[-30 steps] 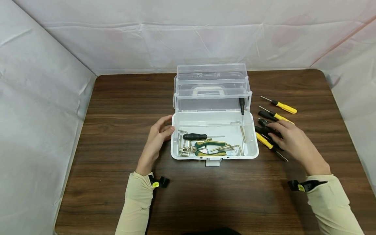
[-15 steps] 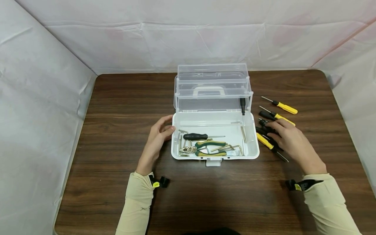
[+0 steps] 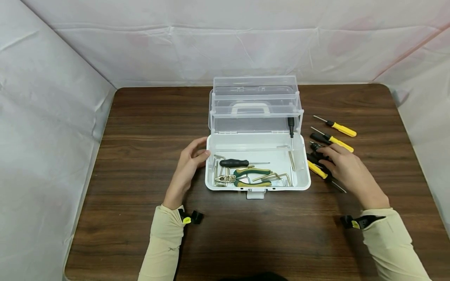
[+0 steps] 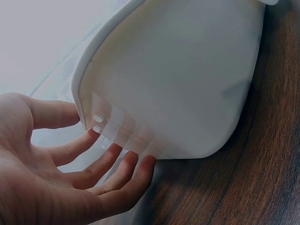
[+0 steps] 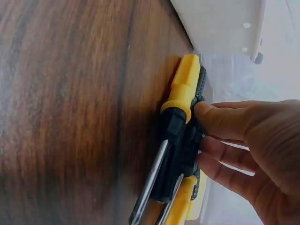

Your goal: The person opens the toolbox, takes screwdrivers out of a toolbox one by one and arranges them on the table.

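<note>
An open white toolbox [image 3: 306,166] stands mid-table with its clear lid tiers raised. My left hand [image 3: 188,164] rests against its left end; in the left wrist view the thumb touches the rim and the fingertips lie on the outer wall. Pliers [image 3: 242,177] with green-yellow handles, a black screwdriver [image 3: 234,163] and several hex keys [image 3: 291,160] lie inside. Beside the right end, my right hand [image 3: 348,171] pinches a black-handled screwdriver [image 5: 192,140] in a pile, partly hidden by the fingers. A yellow-handled screwdriver [image 5: 183,86] lies against it.
Two yellow-and-black screwdrivers [image 3: 342,128] lie farther back on the right, near a black handle [image 3: 319,137]. Another black screwdriver [image 3: 291,127] leans in the box's back right corner. White sheeting [image 3: 242,50] hangs around the brown wooden table [image 3: 151,113].
My right forearm has shifted slightly left while its fingers stay on the screwdriver pile. The left hand and the toolbox stay in place.
</note>
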{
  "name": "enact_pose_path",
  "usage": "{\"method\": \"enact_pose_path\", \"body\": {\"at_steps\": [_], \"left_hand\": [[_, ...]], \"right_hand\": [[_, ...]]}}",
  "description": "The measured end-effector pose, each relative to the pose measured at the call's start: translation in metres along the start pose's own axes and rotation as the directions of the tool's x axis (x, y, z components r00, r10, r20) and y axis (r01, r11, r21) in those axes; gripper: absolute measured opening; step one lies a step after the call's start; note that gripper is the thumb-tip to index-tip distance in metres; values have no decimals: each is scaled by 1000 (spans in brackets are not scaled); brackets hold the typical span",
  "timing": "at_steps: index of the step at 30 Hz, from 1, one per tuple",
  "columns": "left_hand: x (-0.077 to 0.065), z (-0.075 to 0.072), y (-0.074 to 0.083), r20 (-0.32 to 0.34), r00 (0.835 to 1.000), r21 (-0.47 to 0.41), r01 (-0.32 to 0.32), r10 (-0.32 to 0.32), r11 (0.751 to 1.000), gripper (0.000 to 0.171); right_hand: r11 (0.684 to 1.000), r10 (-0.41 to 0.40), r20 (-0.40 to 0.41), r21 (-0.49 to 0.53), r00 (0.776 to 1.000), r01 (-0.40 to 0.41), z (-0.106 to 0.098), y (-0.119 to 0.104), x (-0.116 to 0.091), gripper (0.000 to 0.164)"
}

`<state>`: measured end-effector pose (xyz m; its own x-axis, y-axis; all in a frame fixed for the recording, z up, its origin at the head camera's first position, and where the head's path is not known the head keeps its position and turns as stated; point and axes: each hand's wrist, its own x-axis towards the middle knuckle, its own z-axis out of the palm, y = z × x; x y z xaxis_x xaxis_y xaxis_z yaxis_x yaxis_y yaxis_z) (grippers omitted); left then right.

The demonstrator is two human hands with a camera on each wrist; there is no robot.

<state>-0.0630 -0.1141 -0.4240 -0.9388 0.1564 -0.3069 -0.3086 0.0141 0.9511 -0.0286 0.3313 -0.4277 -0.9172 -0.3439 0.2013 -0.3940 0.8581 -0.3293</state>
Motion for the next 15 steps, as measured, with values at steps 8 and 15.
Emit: {"method": "enact_pose_path", "body": {"at_steps": [8,15], "left_hand": [[0,-1,1,4,1000,10,-1,1,1000,49],[0,-2,1,5,1000,17,9,-9,1000,50]], "right_hand": [[1000,11,12,-2,1000,-11,-7,-14,3,33],[998,-62,-41,-9,997,61,-17,-34,9,33]]}}
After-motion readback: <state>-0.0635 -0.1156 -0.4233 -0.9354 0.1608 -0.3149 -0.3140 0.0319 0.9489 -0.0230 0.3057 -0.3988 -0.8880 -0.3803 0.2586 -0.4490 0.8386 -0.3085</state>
